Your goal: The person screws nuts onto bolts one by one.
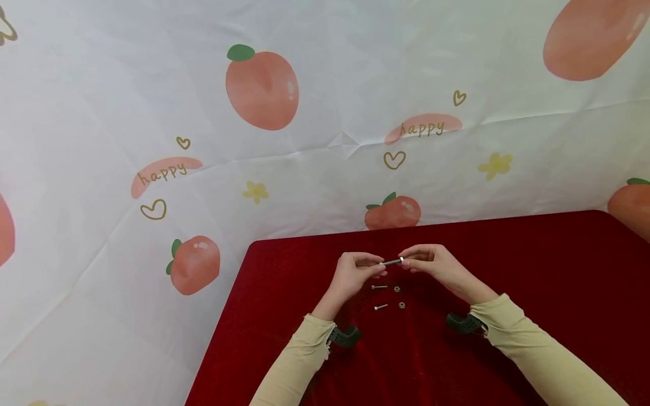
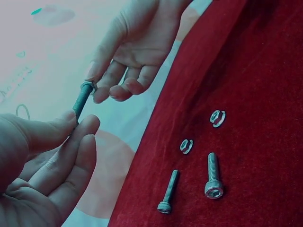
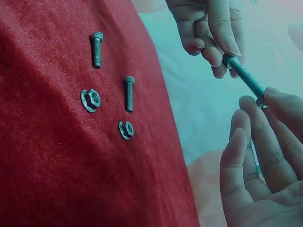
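Left hand (image 1: 351,274) pinches a bolt (image 3: 248,78); right hand (image 1: 438,264) pinches a nut (image 3: 262,101) at its tip. Two socket-head screws (image 3: 96,51) and two flange nuts (image 3: 90,100) remain unjoined.

Reads "happy" (image 1: 162,172) in the head view, on the white backdrop (image 1: 325,62), in brown, lowercase letters of handwritten look. Stands up and to the left of the far left corner of the red-covered table (image 1: 284,282), on the left pink stroke (image 1: 195,163), climbing toward the right. Repeats as a second "happy" (image 1: 423,128) above the middle of the table's far edge, on the right pink stroke (image 1: 453,120), rising slightly rightward. Comes with brown heart outlines (image 1: 154,210) as drawn signs, a small one above and a larger one below each word. Shows faint script (image 2: 15,83) in the left wrist view, also on the backdrop, too blurred to spell out.
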Demonstrator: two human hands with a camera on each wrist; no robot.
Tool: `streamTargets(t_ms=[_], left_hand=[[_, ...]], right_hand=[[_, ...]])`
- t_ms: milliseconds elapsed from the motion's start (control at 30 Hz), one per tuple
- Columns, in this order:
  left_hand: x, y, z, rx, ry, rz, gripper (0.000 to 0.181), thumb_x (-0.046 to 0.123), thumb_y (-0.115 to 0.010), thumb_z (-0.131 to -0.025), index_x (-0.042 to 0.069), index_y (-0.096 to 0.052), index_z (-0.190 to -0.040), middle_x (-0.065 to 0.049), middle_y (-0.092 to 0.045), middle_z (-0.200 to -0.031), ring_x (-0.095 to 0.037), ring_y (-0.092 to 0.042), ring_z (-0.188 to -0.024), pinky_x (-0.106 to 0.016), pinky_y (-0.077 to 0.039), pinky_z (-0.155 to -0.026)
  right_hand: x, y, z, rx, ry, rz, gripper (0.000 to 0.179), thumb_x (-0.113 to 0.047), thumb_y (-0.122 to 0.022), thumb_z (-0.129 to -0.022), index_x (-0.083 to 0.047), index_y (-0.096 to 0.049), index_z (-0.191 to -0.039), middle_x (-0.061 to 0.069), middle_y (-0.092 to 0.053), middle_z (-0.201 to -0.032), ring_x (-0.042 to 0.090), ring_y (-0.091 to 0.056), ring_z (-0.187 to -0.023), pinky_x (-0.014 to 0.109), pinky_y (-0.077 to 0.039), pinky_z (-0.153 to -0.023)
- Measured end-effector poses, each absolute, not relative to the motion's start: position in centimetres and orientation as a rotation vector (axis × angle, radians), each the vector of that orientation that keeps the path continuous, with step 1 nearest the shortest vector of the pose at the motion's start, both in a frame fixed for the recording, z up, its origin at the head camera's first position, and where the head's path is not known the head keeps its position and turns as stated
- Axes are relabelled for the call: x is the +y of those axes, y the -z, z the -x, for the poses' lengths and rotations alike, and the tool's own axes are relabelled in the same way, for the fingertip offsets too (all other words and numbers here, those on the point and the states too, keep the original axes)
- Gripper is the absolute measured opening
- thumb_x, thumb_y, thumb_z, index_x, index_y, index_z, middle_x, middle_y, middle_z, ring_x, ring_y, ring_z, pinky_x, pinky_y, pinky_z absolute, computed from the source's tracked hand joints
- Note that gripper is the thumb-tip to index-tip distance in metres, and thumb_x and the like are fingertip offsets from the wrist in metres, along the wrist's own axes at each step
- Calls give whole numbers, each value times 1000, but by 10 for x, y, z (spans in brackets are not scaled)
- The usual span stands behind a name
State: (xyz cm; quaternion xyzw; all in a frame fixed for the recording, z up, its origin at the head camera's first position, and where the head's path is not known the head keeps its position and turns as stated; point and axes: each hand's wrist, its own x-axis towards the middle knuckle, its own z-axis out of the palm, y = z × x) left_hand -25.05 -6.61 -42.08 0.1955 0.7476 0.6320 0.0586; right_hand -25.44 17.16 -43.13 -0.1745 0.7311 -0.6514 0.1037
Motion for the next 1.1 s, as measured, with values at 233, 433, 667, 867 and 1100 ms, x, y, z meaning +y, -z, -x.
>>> streamTargets(t_ms=[233,433,667,867,1100], left_hand=[[-67,403,237,2259,-1905,-600,17,-4,-65,-88,-13,-68,-103,-25,-69,-92,-42,-67,-87,-55,-54,-80],[-67,394,230,2268,-1890,-623,17,-3,-65,-89,-13,-68,-102,-26,-68,-92,-43,-66,-87,-56,-53,-80],[-66,396,230,2276,-1876,-628,15,-4,-66,-88,-12,-69,-100,-26,-69,-91,-41,-67,-85,-56,-54,-80],[-65,396,231,2291,-1874,-638,16,-4,-66,-88,-12,-69,-101,-25,-69,-92,-39,-68,-85,-56,-54,-80],[-66,397,231,2294,-1909,-633,18,-4,-65,-88,-15,-67,-103,-26,-68,-92,-43,-67,-85,-57,-53,-79]], right_hand=[[170,432,251,2245,1865,530,42,-23,-67,-91,8,-61,-119,20,-67,-104,40,-61,-100,48,-53,-86],[168,432,249,2295,1833,527,34,-27,-64,-94,1,-66,-112,15,-68,-98,40,-60,-96,46,-55,-82],[167,433,248,2256,1880,537,35,-24,-62,-95,3,-59,-117,18,-67,-99,30,-64,-91,46,-55,-79],[166,433,250,2218,1908,520,33,-23,-62,-95,6,-61,-110,28,-66,-95,35,-66,-87,40,-57,-70],[169,434,249,2157,1918,535,41,-21,-62,-95,9,-56,-122,20,-69,-100,29,-67,-91,52,-54,-82]])
